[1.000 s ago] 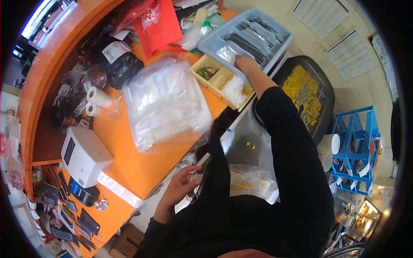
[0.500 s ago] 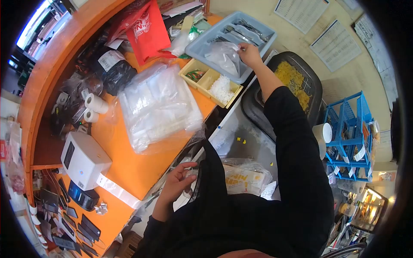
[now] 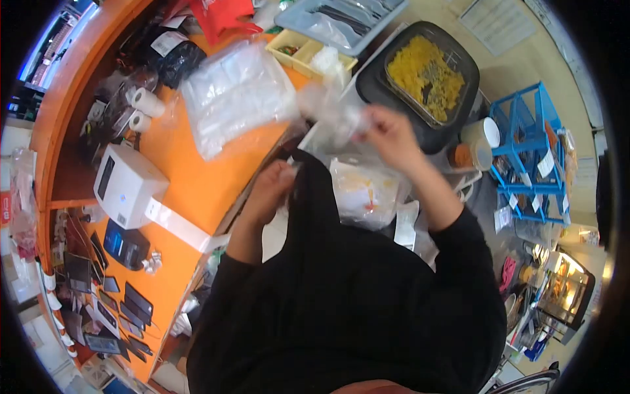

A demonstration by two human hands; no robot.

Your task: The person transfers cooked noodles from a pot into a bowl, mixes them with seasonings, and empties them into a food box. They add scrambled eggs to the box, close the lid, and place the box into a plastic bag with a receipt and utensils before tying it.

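Observation:
In my right hand a clear plastic bag is pinched between the fingers. The bag is smeared by motion and hangs to the left of the hand, below a yellow divided box. My left hand is closed beside the orange counter's edge; something pale shows at its fingertips, too blurred to name. Under my right hand lies a plastic-wrapped package with orange print. A stack of clear plastic bags rests on the orange counter, up and left of both hands.
A blue-grey cutlery tray stands at the back, near a black pan of yellow food. Blue baskets and a white tub are at right. A white label printer and several phones sit at left.
My right hand has come back from the cutlery tray, bringing the clear bag toward me. My left hand has risen slightly and its fingers have closed. The view has tilted down.

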